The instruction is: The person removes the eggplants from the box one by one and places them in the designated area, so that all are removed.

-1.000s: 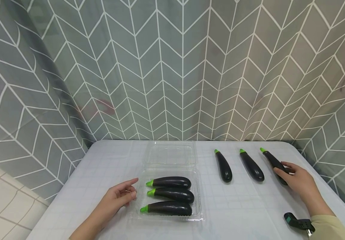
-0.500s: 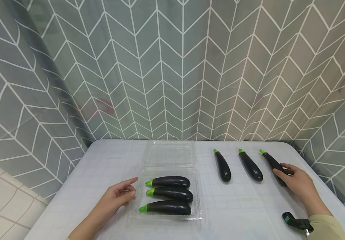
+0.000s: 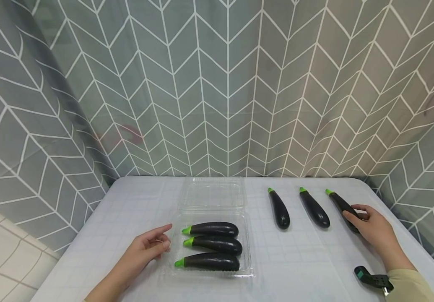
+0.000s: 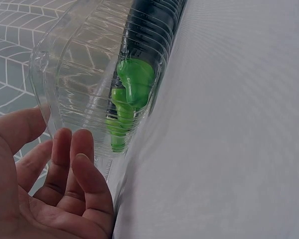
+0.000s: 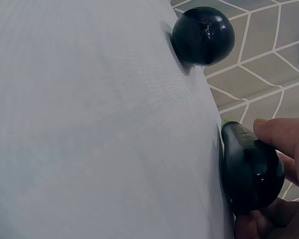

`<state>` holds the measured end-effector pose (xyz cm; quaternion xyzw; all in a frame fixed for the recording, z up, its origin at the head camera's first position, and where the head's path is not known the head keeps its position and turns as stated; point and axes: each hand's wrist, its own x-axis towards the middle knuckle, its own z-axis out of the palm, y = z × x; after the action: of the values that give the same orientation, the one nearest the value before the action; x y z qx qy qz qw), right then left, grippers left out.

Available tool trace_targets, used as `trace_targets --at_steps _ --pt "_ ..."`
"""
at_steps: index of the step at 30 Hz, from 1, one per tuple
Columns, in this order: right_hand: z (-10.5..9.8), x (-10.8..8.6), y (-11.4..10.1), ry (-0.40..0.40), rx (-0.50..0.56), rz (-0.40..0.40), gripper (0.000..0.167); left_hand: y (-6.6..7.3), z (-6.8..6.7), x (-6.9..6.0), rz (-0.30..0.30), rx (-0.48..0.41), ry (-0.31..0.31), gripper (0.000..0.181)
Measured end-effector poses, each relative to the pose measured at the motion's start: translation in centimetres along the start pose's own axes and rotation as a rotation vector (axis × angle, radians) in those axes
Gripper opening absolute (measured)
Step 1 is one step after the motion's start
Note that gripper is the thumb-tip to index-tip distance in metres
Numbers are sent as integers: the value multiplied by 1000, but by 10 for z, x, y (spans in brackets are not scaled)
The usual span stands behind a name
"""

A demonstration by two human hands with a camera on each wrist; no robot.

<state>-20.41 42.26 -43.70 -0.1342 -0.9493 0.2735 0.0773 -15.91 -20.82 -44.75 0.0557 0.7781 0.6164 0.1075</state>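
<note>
I see the right hand curled around the rightmost eggplant, thumb on one side and fingers on the other. That eggplant lies on the white table near its right edge, green stem pointing toward the curtain. To its left I have two loose eggplants, apart from each other and angled much the same way.

The left hand has its fingers loosely bent and spread, gripping nothing, just beside the left edge of the clear plastic box; I can't tell whether the fingertips touch it. Inside the box, three boxed eggplants lie side by side, stems to the left. The lid is folded back toward the curtain.
</note>
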Motion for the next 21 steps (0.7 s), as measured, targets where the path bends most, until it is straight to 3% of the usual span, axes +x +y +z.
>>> trace_targets --at_steps 21 --pt "-1 -3 -6 -20 15 37 80 -1 -2 0 27 -21 -19 57"
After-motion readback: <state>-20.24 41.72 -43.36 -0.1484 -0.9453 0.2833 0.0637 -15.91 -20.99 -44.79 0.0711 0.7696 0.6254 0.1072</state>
